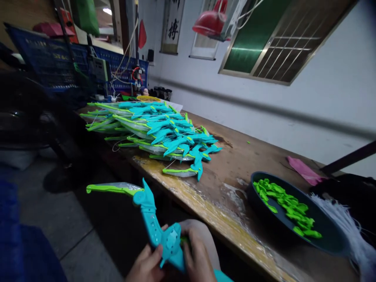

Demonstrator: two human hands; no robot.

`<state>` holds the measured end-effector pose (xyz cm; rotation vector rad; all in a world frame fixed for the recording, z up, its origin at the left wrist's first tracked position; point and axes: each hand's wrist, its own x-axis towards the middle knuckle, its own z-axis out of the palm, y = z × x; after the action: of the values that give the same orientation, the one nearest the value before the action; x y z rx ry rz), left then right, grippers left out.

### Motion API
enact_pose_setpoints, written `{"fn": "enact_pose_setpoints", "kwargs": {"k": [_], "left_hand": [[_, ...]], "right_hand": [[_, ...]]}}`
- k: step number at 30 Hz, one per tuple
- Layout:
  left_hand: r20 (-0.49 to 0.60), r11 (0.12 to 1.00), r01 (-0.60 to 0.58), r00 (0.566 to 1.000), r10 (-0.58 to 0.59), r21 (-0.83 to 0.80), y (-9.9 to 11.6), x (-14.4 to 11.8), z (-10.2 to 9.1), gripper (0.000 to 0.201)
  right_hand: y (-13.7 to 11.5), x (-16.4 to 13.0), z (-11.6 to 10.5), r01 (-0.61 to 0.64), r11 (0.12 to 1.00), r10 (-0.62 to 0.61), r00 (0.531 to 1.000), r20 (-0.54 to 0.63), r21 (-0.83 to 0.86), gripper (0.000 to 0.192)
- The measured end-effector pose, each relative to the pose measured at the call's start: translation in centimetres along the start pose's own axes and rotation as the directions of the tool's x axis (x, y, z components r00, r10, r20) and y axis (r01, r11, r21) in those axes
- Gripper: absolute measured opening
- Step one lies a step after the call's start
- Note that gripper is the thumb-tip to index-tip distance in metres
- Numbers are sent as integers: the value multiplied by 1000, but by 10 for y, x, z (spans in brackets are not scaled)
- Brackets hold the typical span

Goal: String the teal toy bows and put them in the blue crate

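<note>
Both my hands grip a turquoise toy blade (152, 223) with a silver, green-edged tip, held over my lap at the bottom of the head view. My left hand (146, 265) clasps the handle from the left. My right hand (197, 258) presses on the handle from the right, where a small green piece shows between the fingers. A large heap of matching turquoise and green toy blades (155, 131) lies on the wooden table (235, 164) ahead. A dark round tray (323, 227) holding several small green parts (286, 206) sits on the table at my right.
White fibre strands (349, 227) lie beside the tray at the far right. A pink scrap (304, 170) rests near the wall. Blue crates (58, 62) and wired equipment stand at the table's far end. Grey floor lies to the left.
</note>
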<state>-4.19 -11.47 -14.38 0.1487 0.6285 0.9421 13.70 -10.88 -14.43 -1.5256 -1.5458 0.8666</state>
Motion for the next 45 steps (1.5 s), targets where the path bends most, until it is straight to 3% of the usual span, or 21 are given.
{"fn": "enact_pose_setpoints", "kwargs": {"k": [4,6,9,14,22,26,30,35,37,39,41,45], "left_hand": [[2,993,-55,998,55,103,15,3,17,70],[47,984,-96,995,90,153,25,3,22,67],[105,951,-190,980,169,243,29,5,26,58],[107,868,-300,954,281,395,30,3,37,42],[142,747,-348,934,327,566,37,-3,40,49],[190,752,-382,923,334,537,34,-3,39,48],[170,754,-366,929,327,546,35,-4,41,49],[146,753,-357,931,334,553,35,-5,47,56],[117,744,-351,930,349,568,33,-5,48,62],[69,728,-329,929,363,602,30,-6,49,65],[51,700,-318,926,374,639,27,-9,50,67],[76,678,-332,923,378,655,23,-17,53,65]], "right_hand": [[-23,22,-27,-40,998,41,999,-9,40,25],[-43,31,-45,-73,984,74,997,2,160,23],[-75,39,-63,-5,948,-21,997,79,319,22],[-106,40,-63,188,972,-210,963,166,141,11],[-109,33,-56,309,951,-304,944,127,-20,9],[-110,34,-58,349,937,-347,934,90,-6,8],[-112,36,-59,350,937,-350,931,105,11,9],[-114,30,-53,362,925,-352,931,96,-114,11],[-112,27,-52,336,929,-333,942,50,-154,14],[-109,28,-54,273,953,-272,962,23,-129,34],[-106,31,-59,172,984,-167,981,103,-47,48],[-109,36,-70,35,998,-47,953,301,47,36]]}}
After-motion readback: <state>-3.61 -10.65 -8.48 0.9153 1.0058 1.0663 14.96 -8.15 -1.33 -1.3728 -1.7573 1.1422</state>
